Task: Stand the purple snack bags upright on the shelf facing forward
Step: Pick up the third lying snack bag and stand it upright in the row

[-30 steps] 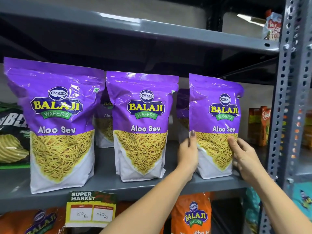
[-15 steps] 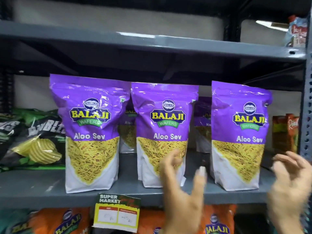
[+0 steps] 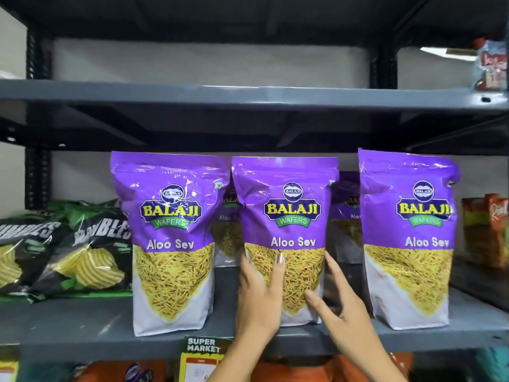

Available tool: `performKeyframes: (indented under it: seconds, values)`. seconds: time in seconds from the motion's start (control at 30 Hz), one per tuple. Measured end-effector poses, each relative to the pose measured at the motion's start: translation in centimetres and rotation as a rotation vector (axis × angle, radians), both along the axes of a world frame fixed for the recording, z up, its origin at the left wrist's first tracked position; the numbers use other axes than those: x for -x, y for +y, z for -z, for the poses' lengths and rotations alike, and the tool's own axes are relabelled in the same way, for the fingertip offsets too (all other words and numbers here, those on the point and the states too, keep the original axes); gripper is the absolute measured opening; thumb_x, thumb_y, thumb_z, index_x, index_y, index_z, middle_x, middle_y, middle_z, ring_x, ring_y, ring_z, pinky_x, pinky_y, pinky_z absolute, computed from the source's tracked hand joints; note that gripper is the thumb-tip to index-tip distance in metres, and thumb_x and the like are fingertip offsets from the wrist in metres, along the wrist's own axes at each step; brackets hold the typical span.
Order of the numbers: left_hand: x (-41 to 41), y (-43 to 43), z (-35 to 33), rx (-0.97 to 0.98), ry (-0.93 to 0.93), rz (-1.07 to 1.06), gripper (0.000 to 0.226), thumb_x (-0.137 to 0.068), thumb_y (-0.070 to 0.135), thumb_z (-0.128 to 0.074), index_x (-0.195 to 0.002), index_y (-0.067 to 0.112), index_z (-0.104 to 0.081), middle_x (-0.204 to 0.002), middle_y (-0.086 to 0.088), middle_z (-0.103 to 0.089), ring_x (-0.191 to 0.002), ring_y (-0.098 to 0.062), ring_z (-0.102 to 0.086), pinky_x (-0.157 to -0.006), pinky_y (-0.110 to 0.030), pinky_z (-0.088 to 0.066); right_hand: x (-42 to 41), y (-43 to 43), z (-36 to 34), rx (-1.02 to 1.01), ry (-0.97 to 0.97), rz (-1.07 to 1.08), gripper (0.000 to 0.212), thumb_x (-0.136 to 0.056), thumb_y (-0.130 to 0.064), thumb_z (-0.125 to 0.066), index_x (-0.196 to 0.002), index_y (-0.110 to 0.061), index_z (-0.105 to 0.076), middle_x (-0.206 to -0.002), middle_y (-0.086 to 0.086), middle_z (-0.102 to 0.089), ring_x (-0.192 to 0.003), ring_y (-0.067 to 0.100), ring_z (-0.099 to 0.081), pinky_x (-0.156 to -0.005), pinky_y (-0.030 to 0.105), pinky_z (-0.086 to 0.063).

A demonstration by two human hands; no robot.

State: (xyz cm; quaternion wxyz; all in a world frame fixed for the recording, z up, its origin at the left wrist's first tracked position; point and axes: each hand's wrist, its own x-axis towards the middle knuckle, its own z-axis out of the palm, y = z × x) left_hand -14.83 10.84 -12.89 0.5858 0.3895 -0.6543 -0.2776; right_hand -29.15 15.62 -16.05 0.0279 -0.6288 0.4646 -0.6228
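Bracketing the middle purple bag (image 3: 286,230), upright on the shelf (image 3: 82,323): left hand (image 3: 259,301) spread flat on its front, right hand (image 3: 338,307) open at its right edge.

The grey metal shelf (image 3: 82,321) carried three purple Aloo Sev bags upright along its front, labels forward: a left bag (image 3: 170,244), a middle bag (image 3: 289,216), a right bag (image 3: 407,244); two more purple bags (image 3: 224,230) stood behind the gaps; black-and-green chip bags (image 3: 68,252) lay slumped at the left; orange cartons (image 3: 487,230) stood at the right.
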Motion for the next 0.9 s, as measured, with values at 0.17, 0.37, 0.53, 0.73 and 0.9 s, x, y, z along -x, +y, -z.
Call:
performKeyframes:
  seconds: [0.17,0.37,0.53,0.73,0.9]
  values:
    - [0.5,0.9,0.1,-0.002,-0.02,-0.003,0.107,-0.06,0.082,-0.026,-0.149,0.024,-0.013,-0.157,-0.003,-0.027,-0.139,-0.024,-0.036,-0.108,-0.036,-0.031,0.5,0.2,0.6,-0.003,-0.049,0.052,0.076,-0.081,-0.021,-0.073,-0.143,-0.047,-0.037,-0.124,-0.031,-0.061,-0.107,-0.006,-0.063,-0.074,0.029,-0.059]
    - [0.1,2.0,-0.1,-0.007,0.078,0.092,0.125,-0.05,0.093,-0.034,-0.151,0.027,0.001,-0.161,0.007,-0.009,-0.146,-0.01,-0.017,-0.116,-0.033,-0.018,0.3,0.9,0.9,0.037,-0.063,0.08,0.073,-0.076,-0.045,-0.067,-0.142,-0.052,-0.037,-0.131,-0.014,-0.06,-0.107,0.009,-0.065,-0.078,0.044,-0.059]
    - [-4.2,6.2,0.2,0.273,0.403,0.272,0.071,-0.081,0.054,-0.054,-0.14,0.048,-0.016,-0.155,0.019,-0.026,-0.142,0.002,-0.027,-0.115,-0.028,-0.029,-2.8,2.7,0.3,0.488,0.002,0.353,0.037,-0.087,-0.023,-0.063,-0.122,-0.011,-0.061,-0.121,0.009,-0.058,-0.116,0.023,-0.056,-0.089,0.055,-0.049]
    - [-14.8,1.5,-1.0,0.448,0.68,-0.084,0.045,-0.084,0.013,-0.044,-0.128,0.021,-0.037,-0.135,-0.001,-0.048,-0.131,-0.014,-0.044,-0.103,-0.017,-0.038,-10.5,1.0,-1.9,0.361,0.126,0.004,0.035,-0.084,-0.023,-0.059,-0.116,-0.036,-0.055,-0.102,-0.017,-0.062,-0.09,0.008,-0.062,-0.078,0.015,-0.047]
    - [-17.5,-4.2,-2.0,-0.026,0.676,0.015,0.056,-0.089,0.039,-0.054,-0.133,0.007,-0.038,-0.137,-0.015,-0.049,-0.119,-0.024,-0.052,-0.103,-0.039,-0.041,-14.8,-3.8,-3.1,-0.136,0.205,-0.101,0.075,-0.085,-0.044,-0.064,-0.149,-0.026,-0.029,-0.142,-0.011,-0.048,-0.11,0.005,-0.05,-0.095,0.015,-0.037]
